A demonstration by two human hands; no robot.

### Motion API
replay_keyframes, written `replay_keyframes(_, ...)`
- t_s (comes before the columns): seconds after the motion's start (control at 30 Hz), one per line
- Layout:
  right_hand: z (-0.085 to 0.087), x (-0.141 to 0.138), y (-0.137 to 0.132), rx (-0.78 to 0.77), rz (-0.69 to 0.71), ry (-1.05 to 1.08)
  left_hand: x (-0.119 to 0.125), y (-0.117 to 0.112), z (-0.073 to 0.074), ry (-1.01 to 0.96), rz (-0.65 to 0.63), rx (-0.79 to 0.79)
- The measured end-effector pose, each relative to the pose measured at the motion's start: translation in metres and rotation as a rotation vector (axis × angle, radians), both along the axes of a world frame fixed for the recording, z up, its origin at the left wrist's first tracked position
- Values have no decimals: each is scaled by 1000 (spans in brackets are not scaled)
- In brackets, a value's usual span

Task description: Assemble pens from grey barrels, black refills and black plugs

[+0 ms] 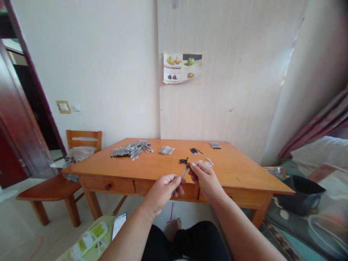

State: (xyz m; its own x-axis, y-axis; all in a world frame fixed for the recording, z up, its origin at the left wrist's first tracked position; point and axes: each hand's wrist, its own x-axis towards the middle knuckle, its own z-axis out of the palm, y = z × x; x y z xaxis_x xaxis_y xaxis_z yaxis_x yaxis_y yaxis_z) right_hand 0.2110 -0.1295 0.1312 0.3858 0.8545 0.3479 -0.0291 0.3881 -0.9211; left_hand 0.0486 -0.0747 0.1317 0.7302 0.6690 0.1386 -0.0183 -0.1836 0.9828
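Observation:
My left hand [165, 189] is closed around the lower part of a slim, grey translucent pen barrel [185, 172], held tilted over the table's front edge. At its upper end, my right hand [206, 178] pinches a small dark piece, partly hidden by the fingertips. Just beyond the hands lies a cluster of small black caps [183, 161]. Behind the right hand are a bundle of dark, thin pen parts [194, 151] and some pale pieces [208, 163]. A small row of pale barrels [166, 150] lies farther left.
The wooden table [152, 169] carries a large pile of pens [134, 148] at left and a neat row [215, 145] at back right. A wooden chair [49, 192] with a plastic bag stands left. A phone [119, 224] is below left; a black bin [301, 194] stands right.

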Motion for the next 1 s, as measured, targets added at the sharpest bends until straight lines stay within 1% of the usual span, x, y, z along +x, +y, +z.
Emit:
replay_keyframes(0.1,-2,1,0,-16,13,33,2,0,1,-1,6,-6)
replay_keyframes(0.27,-5,1,1,0,32,-4,5,-1,0,29,-4,-11)
replay_keyframes(0.5,-10,3,7,24,-27,-44,11,3,-5,32,30,23)
replay_keyframes(0.67,-15,7,13,40,-94,-64,18,6,-9,73,84,123)
replay_keyframes(0.73,-17,9,15,33,-102,-55,23,7,-11,78,89,137)
replay_keyframes(0.9,-21,16,18,-23,-69,-21,34,11,-19,53,63,74)
replay_keyframes(1.0,-25,24,20,-58,-85,-17,41,17,-25,43,81,27)
